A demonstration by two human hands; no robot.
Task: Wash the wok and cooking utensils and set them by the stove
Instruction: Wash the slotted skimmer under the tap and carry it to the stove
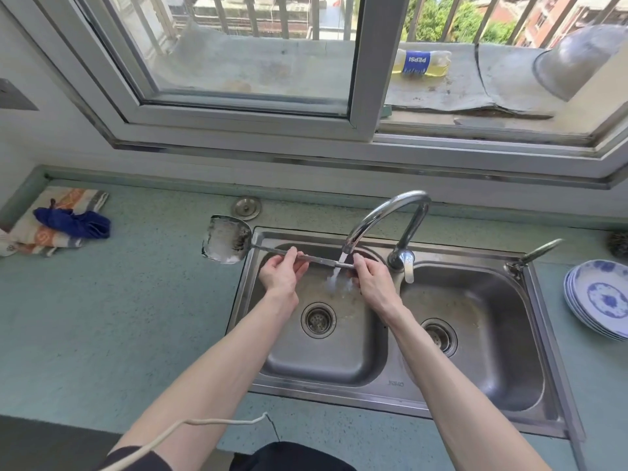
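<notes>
A metal spatula [226, 240] lies level across the left basin of the steel double sink [373, 385]; its blade juts out over the counter to the left. My left hand [282, 273] grips the middle of the handle. My right hand [372, 280] holds the handle's far end. Water runs from the curved faucet [387, 215] onto the handle between my two hands. No wok shows in this view.
A stack of blue-and-white plates [601, 300] sits on the counter at the right. Folded cloths [57, 220] lie at the far left. A sink plug [246, 207] rests behind the spatula. A bottle [421, 62] and a metal bowl [574, 59] stand on the outside ledge.
</notes>
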